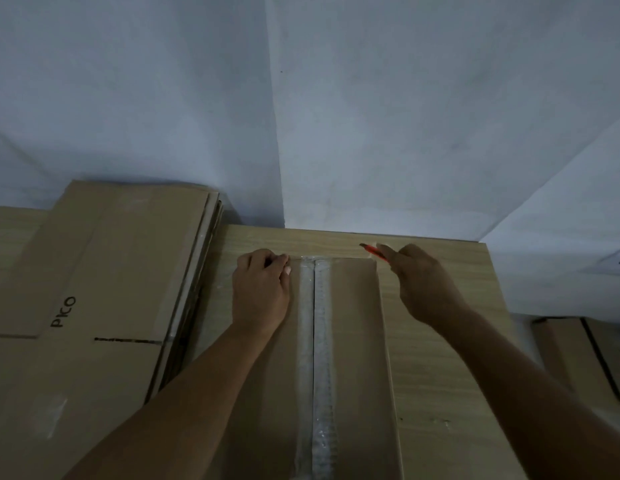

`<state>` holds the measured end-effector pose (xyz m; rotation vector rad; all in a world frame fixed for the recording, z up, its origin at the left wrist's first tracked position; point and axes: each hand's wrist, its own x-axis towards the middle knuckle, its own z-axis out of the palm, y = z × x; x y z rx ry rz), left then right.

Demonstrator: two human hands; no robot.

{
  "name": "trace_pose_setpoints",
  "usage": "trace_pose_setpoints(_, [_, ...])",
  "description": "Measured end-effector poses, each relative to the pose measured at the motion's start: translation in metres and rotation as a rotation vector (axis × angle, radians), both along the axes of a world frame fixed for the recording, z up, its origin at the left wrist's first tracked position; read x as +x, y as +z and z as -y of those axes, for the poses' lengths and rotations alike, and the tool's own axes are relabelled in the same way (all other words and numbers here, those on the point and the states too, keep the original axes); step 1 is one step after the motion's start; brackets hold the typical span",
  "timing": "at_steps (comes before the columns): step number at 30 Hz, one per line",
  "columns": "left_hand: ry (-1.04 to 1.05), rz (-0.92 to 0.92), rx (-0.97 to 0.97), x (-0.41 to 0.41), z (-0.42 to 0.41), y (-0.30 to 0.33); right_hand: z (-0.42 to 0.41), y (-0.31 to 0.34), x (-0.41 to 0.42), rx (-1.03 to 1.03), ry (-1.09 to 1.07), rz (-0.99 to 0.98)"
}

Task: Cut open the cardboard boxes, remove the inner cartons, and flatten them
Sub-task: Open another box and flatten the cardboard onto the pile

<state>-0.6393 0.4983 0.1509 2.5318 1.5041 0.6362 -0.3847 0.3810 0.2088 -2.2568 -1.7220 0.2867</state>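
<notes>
Two white walls (405,116) are meeting in a corner behind a light wood-grain table (440,341), which is filling the lower frame. Left side of it is carrying a stack of flattened cardboard (104,265), top sheet reading "PICO", edges fanning out toward the middle. Another cardboard piece (578,351) is sitting low at the right, off the table edge. Cardboard box (353,341) is lying centre on the table, long axis running away from the camera, flaps closed, clear tape strip (315,341) running down the centre seam, with a dark slit showing along it. Both forearms are reaching in from the bottom, hands well apart at the box's far end. Left hand (261,289) is resting on the far-left corner of the box top, fingers curling over the far edge. Right hand (422,275) is hovering just beside the far-right corner, gripping an orange utility knife (374,251), tip pointing left along the far edge; can't tell if the blade is touching the cardboard.
</notes>
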Motion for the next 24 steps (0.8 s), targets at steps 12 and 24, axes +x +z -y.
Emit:
trace_pose_setpoints(12, [-0.152,-0.027,-0.178,-0.049,0.075,0.027,0.130,-0.044,-0.082,0.231,-0.647,-0.391])
trace_pose_setpoints(24, [-0.186,-0.115,-0.175,-0.103,0.159,0.011,0.238,-0.092,-0.139,-0.053,-0.874,-0.276])
